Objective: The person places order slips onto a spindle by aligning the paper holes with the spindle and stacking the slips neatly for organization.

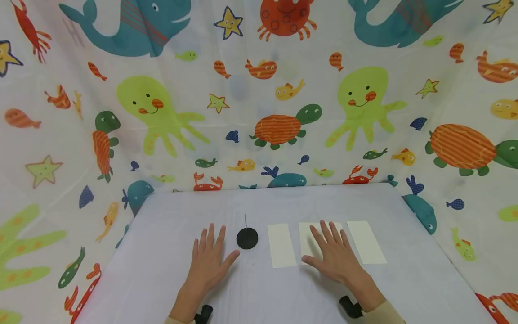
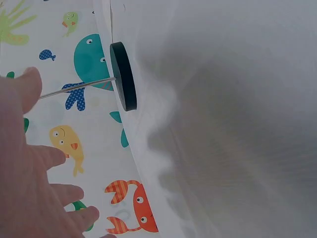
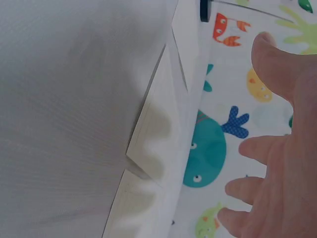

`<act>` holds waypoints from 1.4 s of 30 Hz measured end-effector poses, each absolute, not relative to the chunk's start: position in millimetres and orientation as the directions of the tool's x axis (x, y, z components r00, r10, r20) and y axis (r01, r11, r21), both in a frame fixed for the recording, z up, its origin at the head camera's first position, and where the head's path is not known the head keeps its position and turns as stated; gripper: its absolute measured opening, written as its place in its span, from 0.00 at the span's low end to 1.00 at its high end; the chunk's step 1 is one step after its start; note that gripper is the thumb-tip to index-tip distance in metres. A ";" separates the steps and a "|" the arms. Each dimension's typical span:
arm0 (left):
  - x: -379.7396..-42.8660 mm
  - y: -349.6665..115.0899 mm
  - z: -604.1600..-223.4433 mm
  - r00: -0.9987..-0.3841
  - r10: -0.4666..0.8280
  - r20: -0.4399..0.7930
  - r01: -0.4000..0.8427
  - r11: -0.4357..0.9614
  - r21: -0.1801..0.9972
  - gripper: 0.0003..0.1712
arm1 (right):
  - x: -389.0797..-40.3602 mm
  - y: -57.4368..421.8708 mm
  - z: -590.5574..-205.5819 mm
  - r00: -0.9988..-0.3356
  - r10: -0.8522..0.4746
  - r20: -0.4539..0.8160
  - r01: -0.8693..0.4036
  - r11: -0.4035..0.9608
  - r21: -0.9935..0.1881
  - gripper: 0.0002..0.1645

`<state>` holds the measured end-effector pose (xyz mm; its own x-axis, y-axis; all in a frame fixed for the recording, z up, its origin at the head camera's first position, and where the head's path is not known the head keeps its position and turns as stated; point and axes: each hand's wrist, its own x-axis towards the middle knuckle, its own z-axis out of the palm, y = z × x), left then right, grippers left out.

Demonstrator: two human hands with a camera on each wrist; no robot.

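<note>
My left hand (image 1: 210, 262), fingers spread and holding nothing, is over the white table, left of a paper spike (image 1: 247, 238). The spike has a round black base and a thin metal rod standing upright; in the left wrist view its base (image 2: 125, 77) lies beyond the thumb. My right hand (image 1: 337, 257) is likewise spread and holds nothing. Its fingers overlap the middle one of three cream paper slips (image 1: 306, 239) in the head view, hiding part of it. The left slip (image 1: 281, 245) and right slip (image 1: 367, 242) lie flat on either side, with faint ruled lines.
A white cloth covers the table (image 1: 162, 252). Behind it and along both sides hangs a curtain (image 1: 238, 90) printed with sea animals. A black wrist mount (image 1: 350, 307) sits at the right wrist, and another (image 1: 204, 314) at the left.
</note>
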<state>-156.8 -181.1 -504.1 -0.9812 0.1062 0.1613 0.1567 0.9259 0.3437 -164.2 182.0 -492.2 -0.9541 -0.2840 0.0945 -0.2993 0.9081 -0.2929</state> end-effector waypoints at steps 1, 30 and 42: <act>-157.5 -181.0 -504.0 -0.979 0.113 0.170 0.167 0.924 0.345 0.51 | -164.6 181.4 -491.9 -0.954 -0.286 0.092 -0.301 0.907 -0.294 0.55; -174.2 -166.3 -502.4 -0.947 0.126 0.295 0.283 0.763 0.582 0.36 | -192.9 156.1 -486.7 -0.937 -0.349 0.028 -0.309 0.786 -0.536 0.49; -188.0 -162.2 -503.7 -0.973 0.087 0.212 0.209 0.718 0.664 0.32 | -203.9 144.8 -487.1 -0.941 -0.338 -0.001 -0.263 0.736 -0.624 0.43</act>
<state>-188.0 -162.2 -503.7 -0.9734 0.0868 0.2119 0.2085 0.7179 0.6641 -203.9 144.8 -487.1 -0.9413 -0.3377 -0.0013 -0.2631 0.7358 -0.6240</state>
